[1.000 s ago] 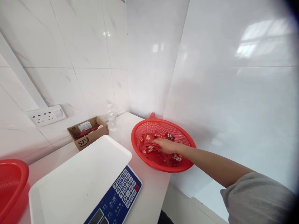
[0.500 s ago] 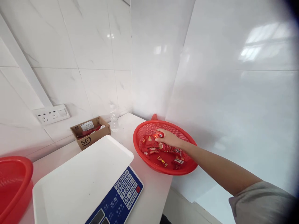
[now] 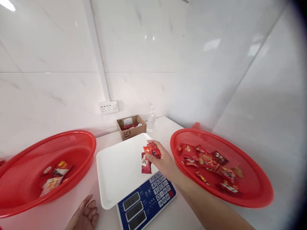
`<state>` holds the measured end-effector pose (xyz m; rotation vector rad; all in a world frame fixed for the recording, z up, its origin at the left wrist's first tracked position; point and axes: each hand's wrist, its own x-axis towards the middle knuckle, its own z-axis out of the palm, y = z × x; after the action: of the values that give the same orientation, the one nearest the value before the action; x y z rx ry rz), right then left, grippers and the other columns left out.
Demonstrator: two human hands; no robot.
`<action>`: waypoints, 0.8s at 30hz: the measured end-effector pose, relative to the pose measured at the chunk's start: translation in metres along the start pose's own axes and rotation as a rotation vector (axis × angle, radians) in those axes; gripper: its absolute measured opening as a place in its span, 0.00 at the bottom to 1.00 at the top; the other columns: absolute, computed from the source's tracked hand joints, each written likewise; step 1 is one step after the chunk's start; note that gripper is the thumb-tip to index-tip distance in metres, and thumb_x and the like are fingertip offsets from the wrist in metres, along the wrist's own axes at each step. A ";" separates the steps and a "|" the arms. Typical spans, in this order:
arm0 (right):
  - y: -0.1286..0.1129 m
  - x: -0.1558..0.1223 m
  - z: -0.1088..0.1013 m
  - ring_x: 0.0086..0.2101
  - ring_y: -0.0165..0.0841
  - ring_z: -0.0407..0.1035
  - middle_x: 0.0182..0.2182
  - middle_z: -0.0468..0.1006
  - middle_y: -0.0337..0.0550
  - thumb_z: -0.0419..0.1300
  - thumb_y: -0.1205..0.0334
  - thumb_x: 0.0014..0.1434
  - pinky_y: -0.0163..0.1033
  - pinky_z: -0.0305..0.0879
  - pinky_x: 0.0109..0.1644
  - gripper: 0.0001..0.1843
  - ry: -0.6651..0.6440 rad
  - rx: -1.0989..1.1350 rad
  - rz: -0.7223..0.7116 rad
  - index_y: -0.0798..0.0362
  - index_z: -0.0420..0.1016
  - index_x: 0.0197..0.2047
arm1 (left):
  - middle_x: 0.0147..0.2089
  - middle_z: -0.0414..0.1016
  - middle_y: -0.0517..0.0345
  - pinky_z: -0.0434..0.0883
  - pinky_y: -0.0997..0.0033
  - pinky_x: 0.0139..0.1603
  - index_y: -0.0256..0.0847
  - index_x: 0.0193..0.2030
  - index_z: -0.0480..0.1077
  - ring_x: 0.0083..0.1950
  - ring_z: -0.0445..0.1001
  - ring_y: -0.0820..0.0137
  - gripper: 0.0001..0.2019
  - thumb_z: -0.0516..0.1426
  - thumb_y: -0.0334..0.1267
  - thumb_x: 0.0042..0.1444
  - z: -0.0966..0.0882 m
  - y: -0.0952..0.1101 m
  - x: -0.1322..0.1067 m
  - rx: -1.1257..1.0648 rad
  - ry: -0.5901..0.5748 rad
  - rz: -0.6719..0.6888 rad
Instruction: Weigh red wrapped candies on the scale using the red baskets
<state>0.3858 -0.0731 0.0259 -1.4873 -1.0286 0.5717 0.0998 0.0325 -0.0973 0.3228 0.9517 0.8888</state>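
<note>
My right hand [image 3: 162,161] is closed on a few red snack packets [image 3: 149,157] and holds them over the white pan [image 3: 117,169] of an electronic scale with a blue keypad [image 3: 158,188]. Right of it stands a red mesh basket [image 3: 251,195] with several red packets [image 3: 208,163] inside. My left hand [image 3: 83,217] rests on the counter at the bottom edge, fingers loosely apart, holding nothing. It lies just beside a second red basket [image 3: 79,140] at the left, which holds a few packets [image 3: 55,175].
A small cardboard box [image 3: 130,127] with packets and a clear plastic bottle [image 3: 151,119] stand at the back against the tiled wall. A wall socket [image 3: 109,107] sits above them. The white counter ends to the right of the right-hand basket.
My right hand left the right basket with red packets and came over the scale pan. The view swung left, bringing the left basket and my left hand into sight.
</note>
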 end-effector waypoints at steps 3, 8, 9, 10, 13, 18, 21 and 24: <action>0.005 0.006 0.029 0.40 0.36 0.73 0.43 0.75 0.41 0.57 0.55 0.56 0.44 0.67 0.49 0.23 -0.107 -0.085 -0.018 0.46 0.62 0.55 | 0.29 0.73 0.57 0.73 0.73 0.28 0.40 0.38 0.73 0.28 0.72 0.71 0.18 0.66 0.34 0.36 0.010 0.001 -0.016 -0.032 -0.008 0.021; 0.018 0.018 0.033 0.54 0.39 0.64 0.54 0.70 0.45 0.52 0.54 0.59 0.47 0.59 0.58 0.21 -0.093 -0.302 -0.054 0.47 0.64 0.55 | 0.29 0.72 0.57 0.73 0.73 0.28 0.40 0.38 0.73 0.27 0.71 0.72 0.13 0.63 0.33 0.42 0.012 0.001 -0.021 -0.067 -0.017 0.032; 0.020 0.019 0.029 0.54 0.38 0.64 0.54 0.70 0.45 0.51 0.54 0.59 0.46 0.58 0.59 0.21 -0.086 -0.322 -0.048 0.47 0.64 0.56 | 0.29 0.72 0.57 0.73 0.73 0.28 0.40 0.38 0.73 0.28 0.71 0.72 0.13 0.63 0.33 0.43 0.011 0.000 -0.020 -0.071 -0.025 0.026; 0.021 0.019 0.025 0.55 0.38 0.63 0.55 0.69 0.45 0.51 0.53 0.60 0.46 0.58 0.59 0.22 -0.083 -0.337 -0.039 0.47 0.63 0.56 | 0.29 0.72 0.57 0.73 0.73 0.28 0.40 0.39 0.73 0.28 0.71 0.72 0.13 0.62 0.33 0.43 0.011 -0.001 -0.020 -0.073 -0.034 0.022; 0.022 0.018 0.016 0.56 0.37 0.61 0.57 0.67 0.45 0.50 0.52 0.60 0.45 0.57 0.60 0.24 -0.087 -0.377 -0.009 0.48 0.62 0.58 | 0.30 0.72 0.56 0.73 0.72 0.29 0.40 0.40 0.73 0.29 0.71 0.71 0.12 0.61 0.33 0.46 0.009 -0.003 -0.021 -0.067 -0.049 0.014; 0.026 0.016 0.015 0.57 0.36 0.60 0.58 0.66 0.47 0.50 0.55 0.60 0.45 0.55 0.62 0.25 -0.140 -0.439 -0.043 0.50 0.60 0.60 | 0.31 0.71 0.55 0.73 0.72 0.29 0.40 0.39 0.73 0.29 0.71 0.71 0.09 0.59 0.33 0.49 0.011 -0.002 -0.024 -0.058 -0.033 0.018; 0.031 0.018 0.019 0.56 0.37 0.60 0.56 0.67 0.47 0.49 0.59 0.61 0.47 0.56 0.61 0.24 -0.130 -0.485 -0.094 0.49 0.60 0.60 | 0.31 0.71 0.55 0.73 0.71 0.30 0.40 0.40 0.73 0.30 0.71 0.71 0.09 0.58 0.32 0.51 0.012 -0.002 -0.024 -0.045 -0.031 0.032; 0.034 0.020 0.021 0.60 0.39 0.53 0.60 0.61 0.49 0.50 0.59 0.60 0.49 0.51 0.64 0.28 -0.143 -0.557 -0.116 0.49 0.56 0.63 | 0.31 0.71 0.56 0.73 0.72 0.30 0.40 0.40 0.72 0.30 0.71 0.71 0.09 0.58 0.32 0.51 0.013 -0.002 -0.026 -0.031 -0.028 0.044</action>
<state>0.3879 -0.0427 -0.0071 -1.8700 -1.4558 0.3217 0.1041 0.0132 -0.0766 0.3302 0.9071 0.9359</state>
